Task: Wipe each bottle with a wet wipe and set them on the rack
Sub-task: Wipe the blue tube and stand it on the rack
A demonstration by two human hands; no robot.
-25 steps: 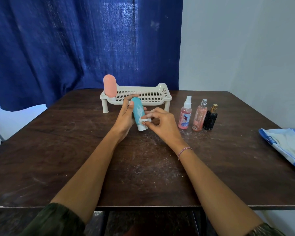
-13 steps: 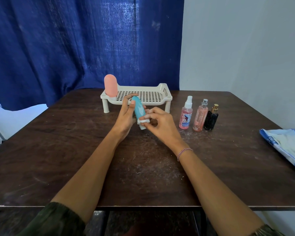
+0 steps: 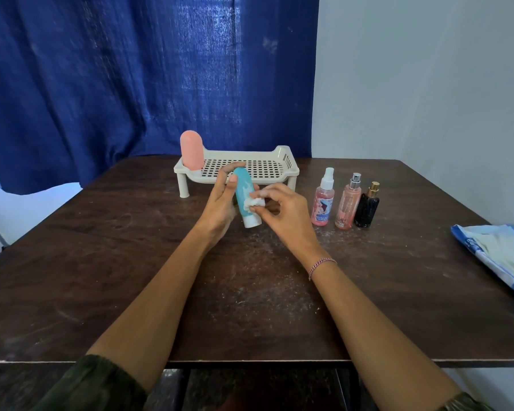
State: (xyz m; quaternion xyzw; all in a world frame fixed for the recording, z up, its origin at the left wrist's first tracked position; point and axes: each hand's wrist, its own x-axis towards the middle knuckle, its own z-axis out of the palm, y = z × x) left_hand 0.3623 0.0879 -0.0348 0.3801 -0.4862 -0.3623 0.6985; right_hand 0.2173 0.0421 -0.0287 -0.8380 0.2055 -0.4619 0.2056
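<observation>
My left hand (image 3: 220,203) grips a teal bottle (image 3: 244,188) with a white cap, held tilted, cap end down, above the table in front of the rack. My right hand (image 3: 282,215) pinches a small crumpled white wet wipe (image 3: 256,202) against the bottle's right side. The white perforated rack (image 3: 279,170) stands behind the hands, with a pink bottle (image 3: 191,152) upright on its left end. To the right, on the table, a pink spray bottle with a white top (image 3: 323,203), a peach spray bottle (image 3: 347,206) and a black bottle with a gold cap (image 3: 367,209) stand in a row.
A blue-and-white wipe pack (image 3: 499,250) lies at the table's right edge. The dark wooden table (image 3: 101,262) ends close to my body. A blue curtain (image 3: 131,69) hangs behind the rack and a pale wall stands at the right.
The wipe in my right hand has slid up from near the white cap onto the teal body of the bottle. My left hand keeps its grip.
</observation>
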